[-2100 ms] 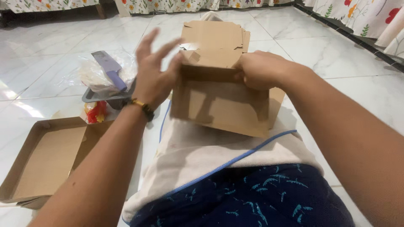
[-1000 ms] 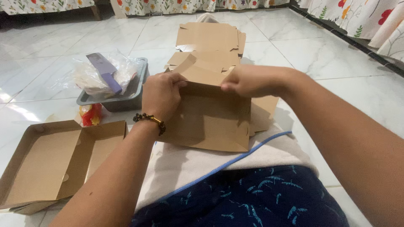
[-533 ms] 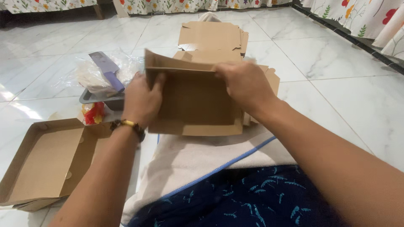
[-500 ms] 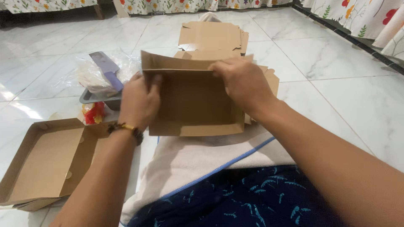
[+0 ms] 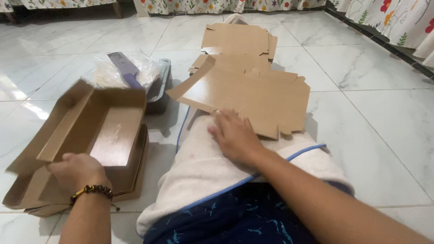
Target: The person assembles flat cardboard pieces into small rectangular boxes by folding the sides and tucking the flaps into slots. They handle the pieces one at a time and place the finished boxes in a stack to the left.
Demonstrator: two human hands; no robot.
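On the floor at far left, your left hand (image 5: 79,171) is gripping the near edge of the folded brown box (image 5: 97,129), fingers clenched on its near wall, and the box is sitting on top of another open box (image 5: 27,199) under it. Just behind it, a grey tray (image 5: 160,88) is holding a plastic bag (image 5: 106,74) and a purple knife (image 5: 126,70). Moving right, your right hand (image 5: 233,138) is lying palm down on the white cloth (image 5: 203,167) over your leg, fingers (image 5: 221,118) spread loose and gripping nothing, tips just touching the near edge of the flat cardboard blank (image 5: 246,95). That blank is lying straight ahead of those fingers, long axis running left to right, so your right hand is the nearer one. More flat blanks (image 5: 237,38) are stacked farther ahead.
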